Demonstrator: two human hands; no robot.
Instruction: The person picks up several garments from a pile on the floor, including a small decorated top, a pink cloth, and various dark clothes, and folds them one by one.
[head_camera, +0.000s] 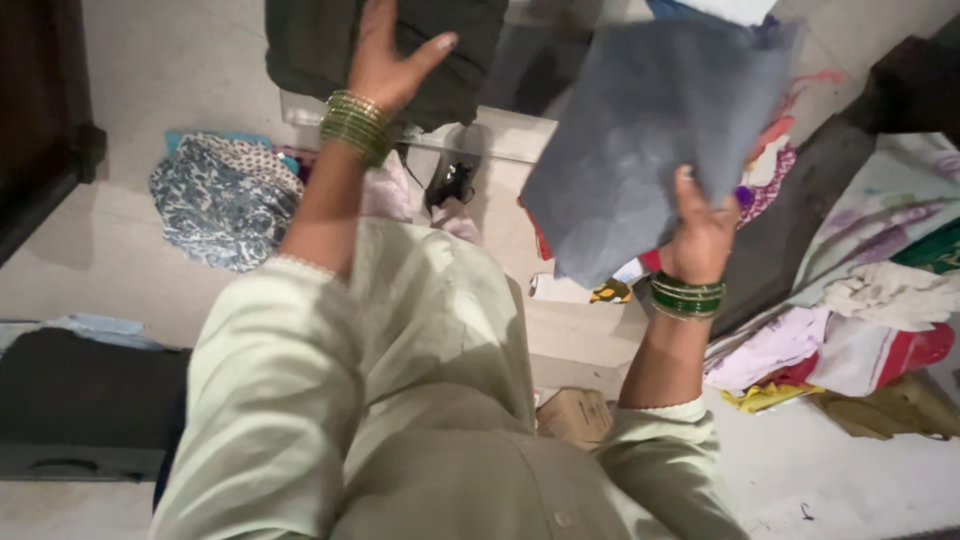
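My right hand (700, 235) grips the lower edge of a folded grey-blue cloth (640, 140), held up in front of me at the upper right. My left hand (385, 55) is raised at the top centre with fingers spread, its palm against a dark green folded garment (300, 45). Green bangles sit on both wrists. Pale green sleeves cover my arms, and the same pale green garment fills the lower middle of the view.
A blue-and-white patterned cloth (225, 200) lies on the pale floor (120, 250) at left. A heap of mixed clothes (860, 330) covers the right side. A black bag (80, 400) sits at lower left. A small brown packet (575, 415) lies near my right elbow.
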